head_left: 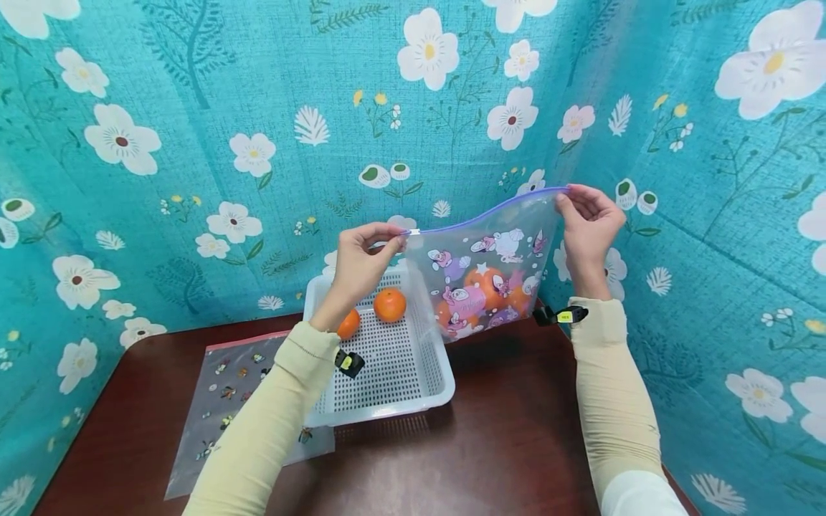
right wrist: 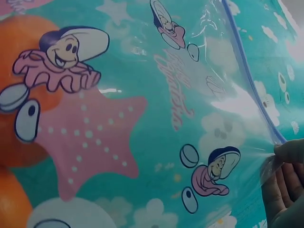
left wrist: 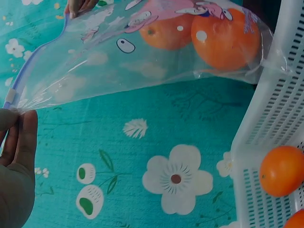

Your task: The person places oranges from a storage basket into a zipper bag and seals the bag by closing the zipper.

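Note:
A clear zipper bag [head_left: 477, 265] with pink and purple cartoon prints hangs between both hands, its purple zip strip along the top. My left hand [head_left: 361, 258] pinches the top left corner, beside the white slider [head_left: 415, 232]. My right hand [head_left: 589, 222] pinches the top right corner, which is raised higher than the left. Several oranges [left wrist: 225, 40] lie in the bottom of the bag. Close to the left forearm stands a white perforated basket [head_left: 387, 412], and the bag's lower left side overlaps its right rim. Two oranges [head_left: 390, 305] are seen inside the basket.
A second clear bag [head_left: 213, 387] with small cartoon prints and a red top strip lies flat on the dark wooden table [head_left: 503, 430], partly under the basket and left arm. A turquoise floral curtain [head_left: 290, 107] closes off the back and right side.

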Demonstrator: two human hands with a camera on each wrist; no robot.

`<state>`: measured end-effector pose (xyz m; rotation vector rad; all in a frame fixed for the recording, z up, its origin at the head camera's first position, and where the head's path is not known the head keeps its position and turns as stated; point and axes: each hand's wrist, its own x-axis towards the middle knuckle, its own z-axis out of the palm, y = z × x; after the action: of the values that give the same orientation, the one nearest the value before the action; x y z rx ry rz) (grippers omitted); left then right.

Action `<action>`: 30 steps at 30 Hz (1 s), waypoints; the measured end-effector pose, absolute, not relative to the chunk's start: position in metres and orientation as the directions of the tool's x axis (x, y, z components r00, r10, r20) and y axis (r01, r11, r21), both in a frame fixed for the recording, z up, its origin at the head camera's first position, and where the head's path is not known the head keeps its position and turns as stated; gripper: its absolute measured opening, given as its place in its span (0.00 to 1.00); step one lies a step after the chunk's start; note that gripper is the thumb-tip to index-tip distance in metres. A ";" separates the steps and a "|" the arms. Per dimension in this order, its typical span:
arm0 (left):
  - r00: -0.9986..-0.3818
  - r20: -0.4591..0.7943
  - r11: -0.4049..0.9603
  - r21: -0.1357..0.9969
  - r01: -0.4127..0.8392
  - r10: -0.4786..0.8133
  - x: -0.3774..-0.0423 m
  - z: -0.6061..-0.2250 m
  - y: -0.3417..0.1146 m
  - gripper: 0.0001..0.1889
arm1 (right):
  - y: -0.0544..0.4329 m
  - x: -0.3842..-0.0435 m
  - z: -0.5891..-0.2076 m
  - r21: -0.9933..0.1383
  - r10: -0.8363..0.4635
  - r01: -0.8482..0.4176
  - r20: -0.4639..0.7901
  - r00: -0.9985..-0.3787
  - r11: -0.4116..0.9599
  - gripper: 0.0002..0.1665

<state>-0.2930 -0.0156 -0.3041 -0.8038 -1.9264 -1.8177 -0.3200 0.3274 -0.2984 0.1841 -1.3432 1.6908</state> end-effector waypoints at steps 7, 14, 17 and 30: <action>-0.785 0.604 -0.007 0.793 0.609 0.138 -0.293 -0.312 -0.009 0.06 | 0.333 -0.317 -0.311 -0.717 0.571 -0.692 0.604 -0.556 0.085 0.12; -0.754 0.641 -0.064 0.766 0.640 0.145 -0.290 -0.304 0.005 0.06 | 0.344 -0.321 -0.310 -0.650 0.593 -0.759 0.628 -0.504 0.043 0.13; -0.736 0.661 -0.086 0.749 0.656 0.147 -0.288 -0.301 0.011 0.06 | 0.349 -0.321 -0.305 -0.607 0.602 -0.795 0.636 -0.482 0.005 0.13; -0.782 0.595 -0.051 0.801 0.597 0.188 -0.288 -0.315 0.031 0.06 | 0.370 -0.316 -0.318 -0.652 0.628 -0.758 0.599 -0.497 0.023 0.14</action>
<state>-0.2877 0.0314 -0.3147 -0.8380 -1.9249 -1.9013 -0.3161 0.3700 -0.3179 0.1532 -1.2435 1.6850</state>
